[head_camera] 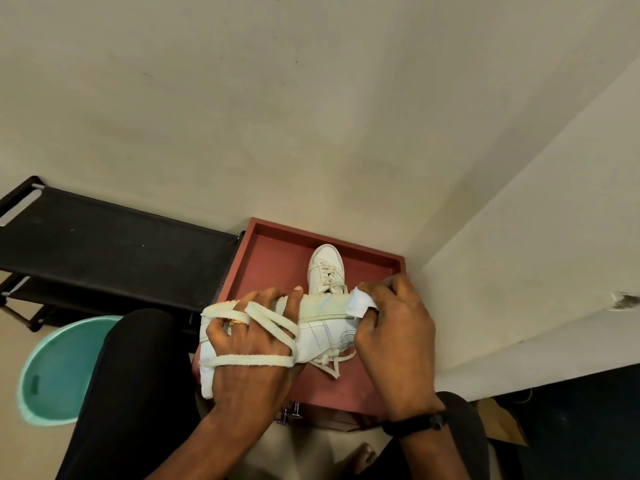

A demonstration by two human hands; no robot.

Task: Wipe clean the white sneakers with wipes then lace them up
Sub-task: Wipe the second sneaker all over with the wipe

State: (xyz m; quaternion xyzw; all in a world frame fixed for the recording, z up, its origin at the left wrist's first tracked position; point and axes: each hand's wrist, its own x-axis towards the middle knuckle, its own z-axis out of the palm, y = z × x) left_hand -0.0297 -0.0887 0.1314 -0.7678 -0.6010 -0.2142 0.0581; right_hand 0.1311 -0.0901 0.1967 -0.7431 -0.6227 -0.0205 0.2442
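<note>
My left hand (254, 344) grips a white sneaker (325, 336) lying on its side over the red tray (263, 271). A loose cream lace (258, 358) is draped across the back of that hand and over its fingers. My right hand (394, 337) pinches a white wipe (362, 303) and presses it against the sneaker's sole edge near the right end. A second white sneaker (325, 266), laced, stands in the tray behind, toe pointing away.
A black fabric rack (104, 244) stands to the left against the wall. A teal plastic tub (59, 368) sits on the floor at lower left. The wall corner runs close on the right. My dark-clad knees frame the tray's front edge.
</note>
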